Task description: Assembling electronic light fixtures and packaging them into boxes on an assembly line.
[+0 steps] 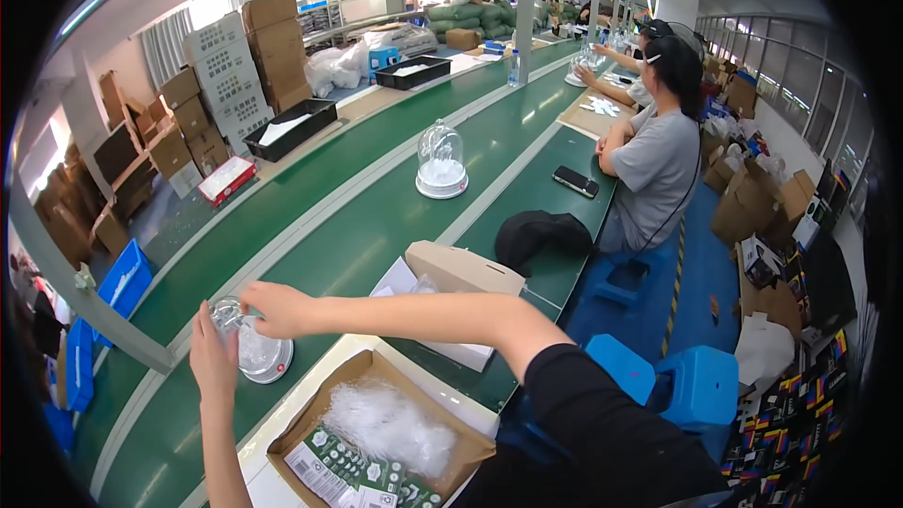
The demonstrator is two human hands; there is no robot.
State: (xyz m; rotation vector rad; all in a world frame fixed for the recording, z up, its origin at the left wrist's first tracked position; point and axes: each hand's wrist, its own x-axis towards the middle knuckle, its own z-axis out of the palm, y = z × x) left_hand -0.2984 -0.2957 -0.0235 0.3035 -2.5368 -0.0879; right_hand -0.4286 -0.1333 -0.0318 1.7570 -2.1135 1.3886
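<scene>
On the green conveyor belt at the near left, a clear dome on a round white base [261,357] stands between my two hands. My left hand [213,356] wraps the left side of its top, fingers upward. Reaching across from the right, my right hand [278,309] curls its fingers on the dome's upper right. Just in front of me is a shallow cardboard box [299,421] holding thin clear plastic pieces [390,423] and green-and-white printed labels [362,475]. Farther along the belt stands a second clear dome with a white base [441,165].
To the right lie an open cardboard carton [466,275], a black cap [543,241] and a phone [576,182]. A seated person in grey [654,155] works beyond them. Blue stools [696,386] stand on the floor; black trays [292,129] line the far side.
</scene>
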